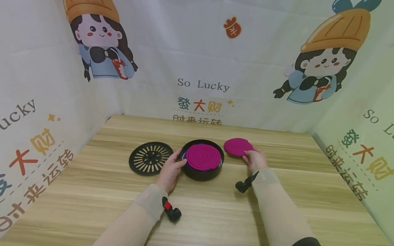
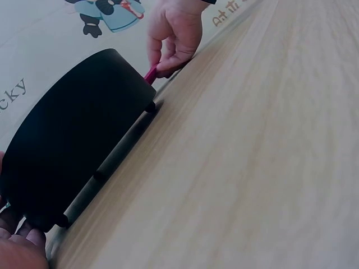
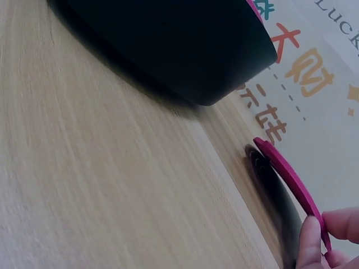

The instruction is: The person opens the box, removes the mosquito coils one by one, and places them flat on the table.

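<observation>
A round black mosquito coil holder (image 1: 201,175) stands on the table with a magenta mosquito coil (image 1: 203,157) lying in it. My left hand (image 1: 170,172) grips the holder's left side, thumb at the rim; in the left wrist view its fingers (image 2: 22,238) reach to the bottom edge. To the right of the holder, my right hand (image 1: 256,160) pinches a second magenta coil (image 1: 237,146) by its near right edge. That coil is tilted a little above the table, its shadow beneath it in the right wrist view. Something bluish shows below the coil inside the holder.
A black slotted round lid (image 1: 150,158) lies on the table, left of the holder and close to my left hand. The wood-grain table (image 1: 215,212) reaches back to a printed cloth wall (image 1: 154,99), with cloth on both sides too.
</observation>
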Tool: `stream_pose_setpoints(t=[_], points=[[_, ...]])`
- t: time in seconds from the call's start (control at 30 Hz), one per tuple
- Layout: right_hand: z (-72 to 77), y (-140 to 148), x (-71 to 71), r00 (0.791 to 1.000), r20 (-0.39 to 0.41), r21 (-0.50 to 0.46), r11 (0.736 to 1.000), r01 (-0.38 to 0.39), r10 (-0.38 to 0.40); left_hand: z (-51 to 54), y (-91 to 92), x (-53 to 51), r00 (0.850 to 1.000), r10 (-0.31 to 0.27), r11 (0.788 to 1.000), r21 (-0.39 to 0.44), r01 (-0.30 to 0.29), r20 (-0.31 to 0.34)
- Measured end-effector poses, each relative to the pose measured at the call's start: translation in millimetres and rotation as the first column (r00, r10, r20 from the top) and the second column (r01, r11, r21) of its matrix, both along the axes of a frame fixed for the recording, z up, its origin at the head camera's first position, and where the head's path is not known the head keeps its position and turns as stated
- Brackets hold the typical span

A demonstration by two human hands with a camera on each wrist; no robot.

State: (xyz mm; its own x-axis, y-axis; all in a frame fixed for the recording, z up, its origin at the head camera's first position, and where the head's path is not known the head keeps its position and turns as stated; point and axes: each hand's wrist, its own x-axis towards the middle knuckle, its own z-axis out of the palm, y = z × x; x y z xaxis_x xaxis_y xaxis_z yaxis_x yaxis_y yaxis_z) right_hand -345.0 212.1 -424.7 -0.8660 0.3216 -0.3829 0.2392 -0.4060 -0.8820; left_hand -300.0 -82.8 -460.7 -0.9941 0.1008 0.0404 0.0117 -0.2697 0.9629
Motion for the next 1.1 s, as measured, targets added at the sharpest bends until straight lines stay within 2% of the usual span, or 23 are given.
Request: stream_pose_setpoints(t=[0.2, 0.43, 0.63, 0.87, 0.97, 1.0, 1.07, 1.1], points=[[1.7, -3, 2.9, 1.000, 0.004, 0.022, 1.000, 0.013, -0.013, 0.9, 0.4, 0.1, 1.000, 0.005, 1.000, -0.002, -0.005, -0.001], [10.5, -8, 9.7, 0.998, 0.029, -0.048, 0.997, 0.065, -0.063, 0.6, 0.3, 0.2, 1.000, 0.007, 1.000, 0.002, -0.007, 0.000], [9.8, -8, 8.5, 0.995, 0.029, -0.005, 0.996, 0.094, -0.094, 0.9, 0.3, 0.1, 1.000, 0.011, 1.000, -0.003, -0.011, -0.002], [12.3, -11, 9.9, 0.988, 0.035, -0.026, 0.988, 0.153, -0.152, 1.7, 0.2, 1.6, 1.000, 0.007, 1.000, -0.001, -0.007, 0.012], [5.2, -7, 5.0, 0.988, 0.020, -0.035, 0.988, 0.152, -0.152, 2.0, 0.2, 1.6, 1.000, 0.007, 1.000, -0.006, -0.007, 0.013], [-5.4, -2, -2.0, 0.989, -0.004, -0.056, 0.987, 0.151, -0.151, 2.1, 0.1, 1.4, 1.000, 0.006, 1.000, -0.007, -0.006, 0.013], [-17.3, 5, -12.2, 0.989, -0.015, -0.092, 0.986, 0.142, -0.144, 1.8, 0.1, 1.0, 1.000, 0.005, 1.000, -0.006, -0.004, 0.015], [-17.1, 6, -12.1, 0.991, -0.017, -0.104, 0.986, 0.134, -0.136, 1.5, 0.0, 0.7, 1.000, 0.004, 1.000, -0.003, -0.004, 0.015]])
